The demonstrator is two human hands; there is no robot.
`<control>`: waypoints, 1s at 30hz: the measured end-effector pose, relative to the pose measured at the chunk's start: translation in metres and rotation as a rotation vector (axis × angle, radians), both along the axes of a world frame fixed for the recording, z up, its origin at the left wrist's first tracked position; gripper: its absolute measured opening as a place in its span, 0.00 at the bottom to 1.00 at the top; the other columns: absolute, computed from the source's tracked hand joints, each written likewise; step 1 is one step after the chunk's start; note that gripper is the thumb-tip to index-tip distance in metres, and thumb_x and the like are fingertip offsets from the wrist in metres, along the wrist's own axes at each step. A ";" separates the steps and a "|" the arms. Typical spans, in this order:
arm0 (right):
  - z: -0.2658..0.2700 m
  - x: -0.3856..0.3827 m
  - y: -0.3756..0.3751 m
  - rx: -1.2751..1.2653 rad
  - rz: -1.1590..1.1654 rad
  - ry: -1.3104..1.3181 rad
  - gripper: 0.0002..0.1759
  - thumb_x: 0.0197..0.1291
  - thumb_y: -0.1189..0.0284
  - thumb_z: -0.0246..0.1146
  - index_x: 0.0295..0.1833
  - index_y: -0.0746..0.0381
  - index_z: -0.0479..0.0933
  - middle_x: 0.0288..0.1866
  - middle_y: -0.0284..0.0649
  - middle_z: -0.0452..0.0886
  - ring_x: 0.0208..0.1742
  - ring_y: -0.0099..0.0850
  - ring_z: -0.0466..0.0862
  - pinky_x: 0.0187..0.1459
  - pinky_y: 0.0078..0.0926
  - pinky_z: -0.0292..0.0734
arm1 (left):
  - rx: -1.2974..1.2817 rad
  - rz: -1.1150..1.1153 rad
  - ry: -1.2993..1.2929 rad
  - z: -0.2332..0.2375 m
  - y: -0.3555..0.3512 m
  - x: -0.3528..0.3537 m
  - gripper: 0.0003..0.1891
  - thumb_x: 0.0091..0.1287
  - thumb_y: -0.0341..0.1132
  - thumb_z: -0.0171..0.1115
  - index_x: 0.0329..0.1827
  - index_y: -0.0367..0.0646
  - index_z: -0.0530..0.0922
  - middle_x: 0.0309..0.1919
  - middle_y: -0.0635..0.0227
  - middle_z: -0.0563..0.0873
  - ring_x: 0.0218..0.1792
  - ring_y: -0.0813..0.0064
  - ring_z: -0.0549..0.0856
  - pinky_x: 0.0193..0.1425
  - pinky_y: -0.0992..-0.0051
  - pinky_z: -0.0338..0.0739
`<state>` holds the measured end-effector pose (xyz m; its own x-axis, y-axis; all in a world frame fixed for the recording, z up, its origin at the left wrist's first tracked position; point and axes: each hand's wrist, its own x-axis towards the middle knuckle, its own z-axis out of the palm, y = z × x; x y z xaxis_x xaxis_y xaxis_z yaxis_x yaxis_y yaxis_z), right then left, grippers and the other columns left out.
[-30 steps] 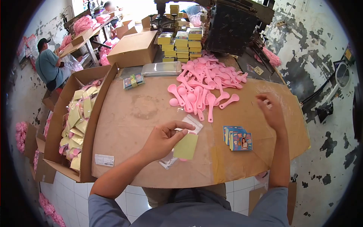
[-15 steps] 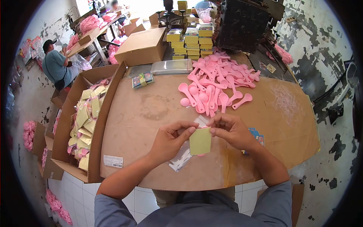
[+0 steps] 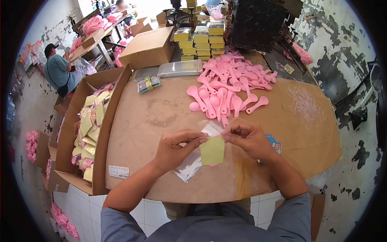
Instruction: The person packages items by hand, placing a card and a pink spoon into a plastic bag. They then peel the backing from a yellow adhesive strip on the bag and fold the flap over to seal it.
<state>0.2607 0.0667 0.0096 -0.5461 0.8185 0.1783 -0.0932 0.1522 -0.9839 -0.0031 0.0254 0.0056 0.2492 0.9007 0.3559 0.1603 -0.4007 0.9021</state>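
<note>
So the yellow-green card is up front, held above the brown cardboard tabletop near the person's side. Left hand has thumb and fingertips pinching its top left corner, right hand is pinching the top right one the same way. Might be a clear sleeve around it, hard to say at this size; a bit of pink peeks out at the bottom edge. Some clear plastic bags lie on the table, partly behind the card. Blue printed cards sit just by the right wrist, partly hidden by it. Further back there's a big heap of pink spoons, with a banded card bundle off to its left. Along the table's left side, an open carton holds lots of pale yellow and pink packets.
</note>
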 end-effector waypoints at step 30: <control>-0.003 0.004 0.003 -0.068 0.141 -0.172 0.22 0.66 0.81 0.72 0.64 0.66 0.76 0.46 0.31 0.82 0.48 0.19 0.82 0.51 0.21 0.79 | -0.245 -0.042 -0.269 0.002 0.004 0.006 0.15 0.74 0.27 0.69 0.61 0.33 0.82 0.45 0.64 0.92 0.43 0.79 0.91 0.46 0.77 0.87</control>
<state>0.2644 0.0694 0.0061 -0.6732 0.7392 0.0200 0.0607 0.0822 -0.9948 0.0027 0.0293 0.0075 0.2148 0.9582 0.1888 -0.1081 -0.1688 0.9797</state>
